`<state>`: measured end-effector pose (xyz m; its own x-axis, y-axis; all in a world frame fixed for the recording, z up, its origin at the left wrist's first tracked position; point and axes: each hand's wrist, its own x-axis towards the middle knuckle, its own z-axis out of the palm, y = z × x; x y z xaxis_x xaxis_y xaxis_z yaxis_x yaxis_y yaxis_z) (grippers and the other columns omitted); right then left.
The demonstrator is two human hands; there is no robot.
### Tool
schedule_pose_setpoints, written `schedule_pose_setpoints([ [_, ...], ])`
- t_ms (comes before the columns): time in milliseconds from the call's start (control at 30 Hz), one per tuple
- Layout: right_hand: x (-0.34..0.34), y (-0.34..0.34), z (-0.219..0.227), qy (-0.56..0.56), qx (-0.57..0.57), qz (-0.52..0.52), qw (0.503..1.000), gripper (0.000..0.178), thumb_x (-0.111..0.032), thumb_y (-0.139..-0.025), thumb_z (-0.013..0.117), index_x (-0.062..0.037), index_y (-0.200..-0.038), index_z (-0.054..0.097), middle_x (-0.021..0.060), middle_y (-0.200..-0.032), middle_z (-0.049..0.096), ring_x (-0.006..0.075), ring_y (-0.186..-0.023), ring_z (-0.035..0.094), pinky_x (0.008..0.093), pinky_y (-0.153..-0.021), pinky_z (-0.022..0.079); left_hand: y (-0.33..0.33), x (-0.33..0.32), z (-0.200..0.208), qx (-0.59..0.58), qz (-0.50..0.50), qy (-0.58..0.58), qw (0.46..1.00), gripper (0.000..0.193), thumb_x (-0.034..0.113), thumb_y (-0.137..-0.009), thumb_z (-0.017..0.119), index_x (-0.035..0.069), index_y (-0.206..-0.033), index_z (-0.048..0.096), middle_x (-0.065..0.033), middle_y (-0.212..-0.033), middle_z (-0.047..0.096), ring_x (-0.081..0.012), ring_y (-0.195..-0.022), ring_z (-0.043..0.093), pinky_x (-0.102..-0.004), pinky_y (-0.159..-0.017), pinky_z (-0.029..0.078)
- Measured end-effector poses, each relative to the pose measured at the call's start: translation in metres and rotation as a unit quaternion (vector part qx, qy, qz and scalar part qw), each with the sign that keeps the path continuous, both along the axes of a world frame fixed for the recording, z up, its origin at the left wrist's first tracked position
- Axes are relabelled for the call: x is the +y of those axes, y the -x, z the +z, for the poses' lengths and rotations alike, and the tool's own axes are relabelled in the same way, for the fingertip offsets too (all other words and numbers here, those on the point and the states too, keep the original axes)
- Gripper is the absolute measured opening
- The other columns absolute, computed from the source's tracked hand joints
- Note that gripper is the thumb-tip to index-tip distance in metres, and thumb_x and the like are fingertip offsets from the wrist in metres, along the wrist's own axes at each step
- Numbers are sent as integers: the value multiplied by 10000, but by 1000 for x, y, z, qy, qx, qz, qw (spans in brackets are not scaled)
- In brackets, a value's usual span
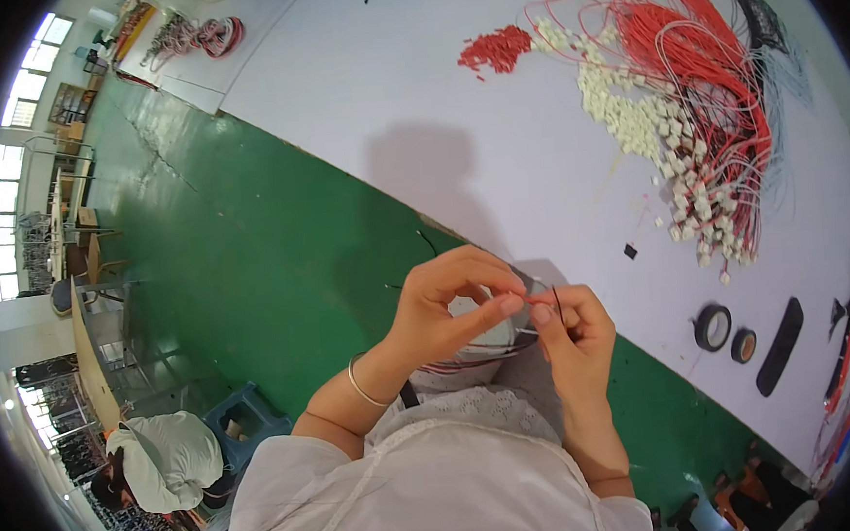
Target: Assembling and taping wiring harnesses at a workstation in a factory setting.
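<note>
Both my hands are raised over my lap, close together by the table's near edge. My left hand [447,303] pinches thumb to fingertips on the end of a thin red wire [529,299]. Right beside it, my right hand [577,329] pinches the same red piece between thumb and forefinger; the fingers partly hide it. A thin dark wire [557,301] stands up from the right fingertips. More thin wires, dark and reddish, lie across my lap [465,362] beneath the hands. Exactly how the held ends meet is too small to make out.
On the white table [336,86] lie small red pieces [496,49], a heap of off-white connectors [620,108], red wire bundles [693,35], tape rolls [713,328] and a long black object [780,346]. Behind at left, a person [169,461] sits near a blue stool [245,422].
</note>
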<state>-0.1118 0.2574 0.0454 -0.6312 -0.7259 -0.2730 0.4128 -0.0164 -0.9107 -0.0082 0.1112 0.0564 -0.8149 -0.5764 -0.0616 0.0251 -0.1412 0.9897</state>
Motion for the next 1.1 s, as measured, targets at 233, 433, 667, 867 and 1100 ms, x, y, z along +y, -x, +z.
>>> schedule_pose_setpoints([
  [233,20,-3,4,-30,-6,-54,998,111,-120,-919,667,-25,-908,610,-73,-603,467,-11,-493,337,172,-452,241,44,-84,1,-174,61,483,856,107,68,-852,688,77,-954,717,-43,-850,640,-176,-686,611,-270,-607,506],
  [433,23,-9,26,-13,-16,-34,999,42,-47,-910,636,-16,-898,610,-86,-613,460,-19,-512,342,165,-473,244,68,-143,-25,-96,61,581,806,133,68,-868,652,102,-988,696,-46,-856,633,-225,-655,601,-320,-611,510],
  [667,-1,-2,30,27,-20,50,998,36,-15,-897,641,1,-910,612,-75,-639,480,-11,-556,364,166,-514,276,57,-132,6,-118,-22,552,825,160,98,-842,681,113,-1001,686,-48,-884,632,-250,-743,629,-340,-655,521],
  [867,-4,-5,29,33,-22,72,997,35,6,-895,626,8,-928,617,-69,-640,485,-9,-569,377,172,-527,290,77,-130,-7,-106,-6,609,786,118,105,-825,686,96,-943,690,-63,-838,632,-270,-749,637,-357,-636,516],
  [1100,-7,1,34,21,0,60,998,41,-20,-906,621,4,-939,616,-81,-632,462,-14,-556,358,171,-517,267,64,-122,8,-102,29,437,893,78,31,-876,644,59,-932,691,-74,-882,713,-181,-787,698,-286,-658,551],
])
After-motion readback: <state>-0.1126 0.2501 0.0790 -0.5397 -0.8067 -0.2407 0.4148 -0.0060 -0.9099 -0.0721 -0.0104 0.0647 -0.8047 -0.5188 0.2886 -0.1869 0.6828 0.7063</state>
